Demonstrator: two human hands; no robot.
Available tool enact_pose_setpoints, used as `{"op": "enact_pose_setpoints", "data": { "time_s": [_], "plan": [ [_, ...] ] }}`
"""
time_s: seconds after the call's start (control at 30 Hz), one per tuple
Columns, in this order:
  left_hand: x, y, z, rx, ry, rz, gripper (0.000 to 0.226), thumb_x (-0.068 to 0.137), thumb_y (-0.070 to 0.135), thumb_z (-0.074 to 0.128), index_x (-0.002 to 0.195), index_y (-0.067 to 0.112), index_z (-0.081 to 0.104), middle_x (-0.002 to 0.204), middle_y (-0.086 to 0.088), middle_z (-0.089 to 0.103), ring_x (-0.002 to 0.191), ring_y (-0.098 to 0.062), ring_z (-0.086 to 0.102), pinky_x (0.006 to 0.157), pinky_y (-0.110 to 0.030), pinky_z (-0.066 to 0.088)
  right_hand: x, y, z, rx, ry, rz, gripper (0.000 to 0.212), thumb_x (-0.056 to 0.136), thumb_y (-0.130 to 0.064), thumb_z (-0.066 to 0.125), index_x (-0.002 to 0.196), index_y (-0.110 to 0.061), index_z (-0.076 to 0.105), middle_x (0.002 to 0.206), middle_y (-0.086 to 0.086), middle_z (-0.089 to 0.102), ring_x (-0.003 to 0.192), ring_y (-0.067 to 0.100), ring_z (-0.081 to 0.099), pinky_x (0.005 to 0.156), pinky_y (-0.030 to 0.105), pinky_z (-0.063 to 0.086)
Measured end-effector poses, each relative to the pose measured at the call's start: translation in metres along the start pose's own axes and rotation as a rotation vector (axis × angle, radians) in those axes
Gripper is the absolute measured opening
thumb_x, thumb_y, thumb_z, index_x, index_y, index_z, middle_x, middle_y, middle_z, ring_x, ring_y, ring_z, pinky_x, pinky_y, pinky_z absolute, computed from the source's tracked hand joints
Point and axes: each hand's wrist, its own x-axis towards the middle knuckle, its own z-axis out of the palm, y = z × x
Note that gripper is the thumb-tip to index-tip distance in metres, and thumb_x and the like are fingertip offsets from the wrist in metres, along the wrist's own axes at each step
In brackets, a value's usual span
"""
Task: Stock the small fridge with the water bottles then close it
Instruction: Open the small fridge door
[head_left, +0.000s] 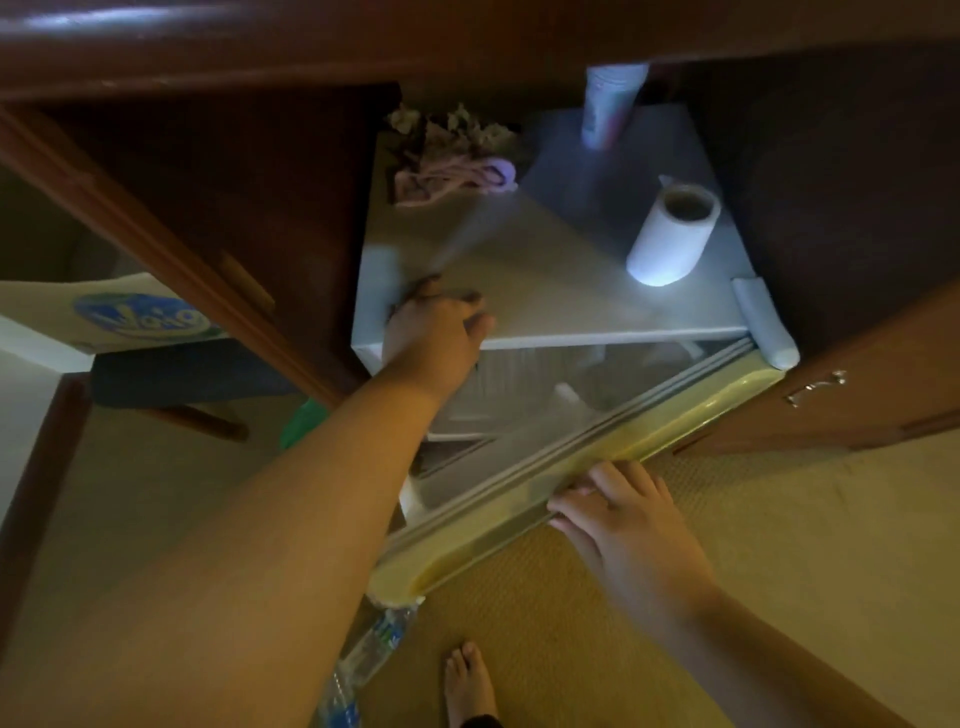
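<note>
The small fridge (550, 291) sits under the counter with its door (571, 478) ajar, the door's long top edge running from near left to far right. The right hand (631, 525) lies on that edge, fingers curled over it, while the left hand (434, 332) grips the fridge's top front corner, far left. Water bottles (363, 660) lie on the floor just below the door's near end, closer to the left arm.

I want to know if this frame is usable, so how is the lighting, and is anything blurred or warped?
Head view: dim and warm-tinted overall, with a cool glow on the fridge top near the paper roll; soft focus throughout, the left hand at the fridge's front corner and the right hand on the door slightly smeared; wide-angle bending curves the cabinet edges; water bottles on the floor are hazy.
</note>
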Motion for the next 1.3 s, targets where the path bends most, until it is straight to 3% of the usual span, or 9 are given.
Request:
{"op": "enact_pose_setpoints", "data": {
  "time_s": [0.1,0.23,0.33,0.47,0.57,0.67,0.83,1.0,1.3],
  "plan": [
    [-0.012,0.016,0.005,0.174,-0.011,-0.075,0.046,0.1,0.05,0.045,0.14,0.032,0.058,0.148,-0.01,0.047,0.128,-0.035,0.048,0.104,-0.045,0.043,-0.039,0.015,-0.017,0.239,-0.022,0.009,0.011,0.092,-0.026,0.073,0.102,-0.026,0.075,0.102,-0.008,0.06,0.094,0.011,0.055,0.079,0.029,0.047],
    [-0.038,0.041,0.016,0.296,-0.059,-0.139,0.063,0.098,0.062,0.036,0.151,0.028,0.042,0.152,-0.009,0.039,0.136,-0.034,0.04,0.112,-0.05,0.036,-0.076,0.019,-0.037,0.414,0.216,0.215,0.005,0.086,-0.015,0.071,0.088,-0.015,0.075,0.091,-0.007,0.066,0.075,-0.009,0.057,0.061,0.009,0.041],
    [-0.056,0.052,0.025,0.349,-0.1,-0.107,0.073,0.097,0.067,0.031,0.156,0.024,0.031,0.16,-0.01,0.029,0.145,-0.034,0.031,0.118,-0.057,0.027,-0.089,0.018,-0.046,0.341,0.265,0.442,0.028,0.089,-0.02,0.07,0.117,-0.014,0.068,0.107,-0.003,0.052,0.088,0.008,0.055,0.071,0.025,0.053],
    [-0.065,0.063,0.038,0.334,-0.128,-0.139,0.085,0.096,0.072,0.027,0.162,0.021,0.011,0.17,-0.012,0.002,0.155,-0.034,0.006,0.122,-0.058,0.016,-0.082,0.02,-0.056,0.183,0.105,0.736,0.09,0.082,-0.032,0.077,0.155,-0.017,0.026,0.135,0.013,0.038,0.12,0.03,0.039,0.094,0.038,0.041],
    [-0.07,0.071,0.05,0.324,-0.106,-0.189,0.089,0.096,0.072,0.027,0.162,0.017,0.004,0.17,-0.014,-0.006,0.156,-0.034,-0.003,0.124,-0.055,0.009,-0.07,0.029,-0.062,0.043,-0.055,0.892,0.1,0.087,-0.052,0.063,0.159,-0.019,0.002,0.15,0.012,0.029,0.132,0.033,0.034,0.104,0.049,0.04],
    [-0.073,0.083,0.061,0.333,-0.062,-0.1,0.082,0.097,0.069,0.026,0.162,0.022,0.006,0.17,-0.012,-0.005,0.156,-0.032,-0.004,0.125,-0.054,0.006,-0.067,0.043,-0.062,-0.099,-0.081,0.996,0.101,0.087,-0.059,0.056,0.159,-0.011,0.002,0.151,0.013,0.029,0.134,0.035,0.034,0.104,0.053,0.039],
    [-0.071,0.088,0.077,0.351,-0.068,0.035,0.075,0.096,0.071,0.022,0.161,0.037,0.005,0.171,-0.006,-0.007,0.157,-0.028,-0.004,0.125,-0.054,0.009,-0.078,0.076,-0.056,-0.253,-0.047,0.986,0.101,0.084,-0.066,0.051,0.158,-0.01,0.011,0.153,0.015,0.033,0.139,0.038,0.034,0.114,0.058,0.03],
    [-0.077,0.086,0.082,0.349,-0.032,0.061,0.085,0.092,0.077,0.032,0.16,0.037,0.0,0.17,-0.006,-0.009,0.156,-0.03,-0.005,0.125,-0.054,0.009,-0.091,0.107,-0.064,-0.286,-0.14,0.942,0.101,0.089,-0.076,0.034,0.159,-0.017,-0.008,0.168,0.014,0.007,0.155,0.036,0.007,0.123,0.058,0.014],
    [-0.075,0.084,0.076,0.383,-0.006,0.092,0.088,0.088,0.082,0.026,0.16,0.037,0.003,0.17,-0.006,-0.001,0.156,-0.032,0.001,0.124,-0.056,0.012,-0.101,0.146,-0.083,-0.306,-0.238,0.84,0.098,0.09,-0.08,0.024,0.158,-0.025,-0.018,0.167,0.007,-0.022,0.153,0.036,-0.018,0.123,0.061,0.002]
  ]
}}
